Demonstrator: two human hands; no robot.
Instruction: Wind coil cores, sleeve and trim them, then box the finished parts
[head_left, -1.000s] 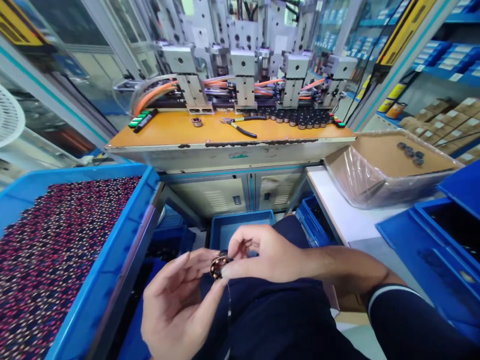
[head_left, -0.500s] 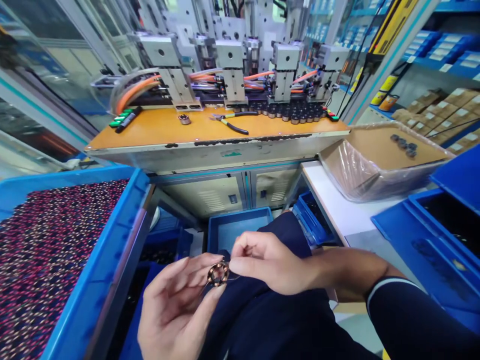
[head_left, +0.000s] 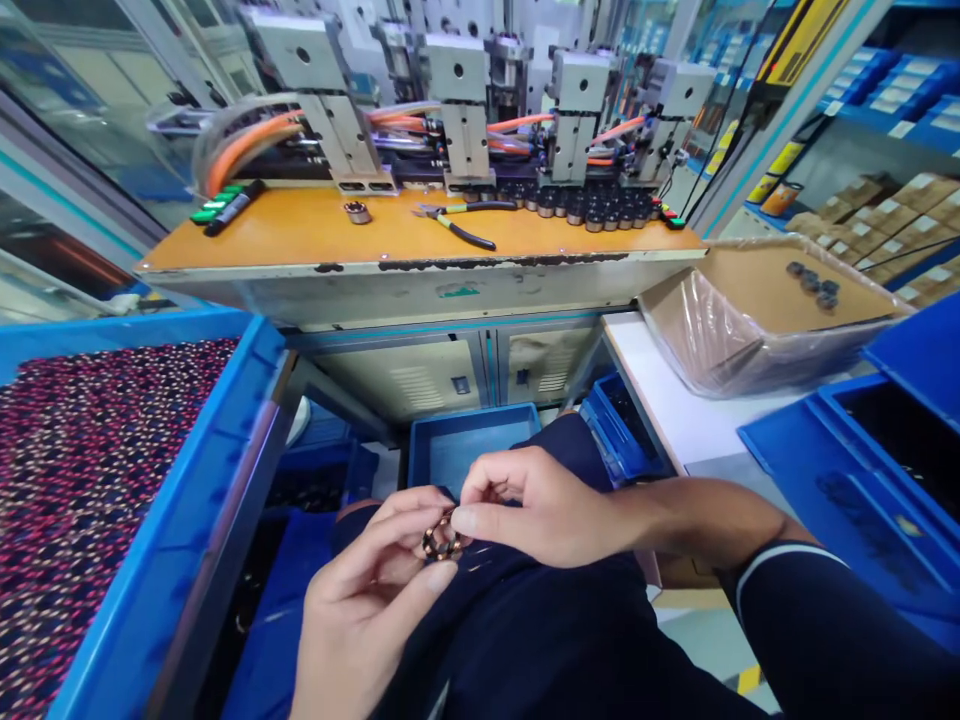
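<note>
A small ring-shaped motor stator [head_left: 433,546] with copper windings is held above my lap. My left hand [head_left: 375,590] grips it between thumb and fingers from the left. Thumb and forefinger of my right hand [head_left: 540,505] are pinched together at its upper right edge. Thin wire ends stick out beside the ring. Whether the right fingers hold a wire or the ring itself is hidden behind the thumb.
Pliers [head_left: 469,222], one loose stator [head_left: 358,212] and a cluster of dark motor parts [head_left: 592,208] lie on the orange bench [head_left: 285,235]. A blue crate [head_left: 247,370] of wound parts stands left. A plastic-lined carton [head_left: 720,340] sits right. A blue bin [head_left: 480,420] is below.
The stator has turned in my fingers and now shows at a different tilt. My left hand has shifted slightly right; my right hand stays pinched at the ring's edge. The camera view has tilted slightly.
</note>
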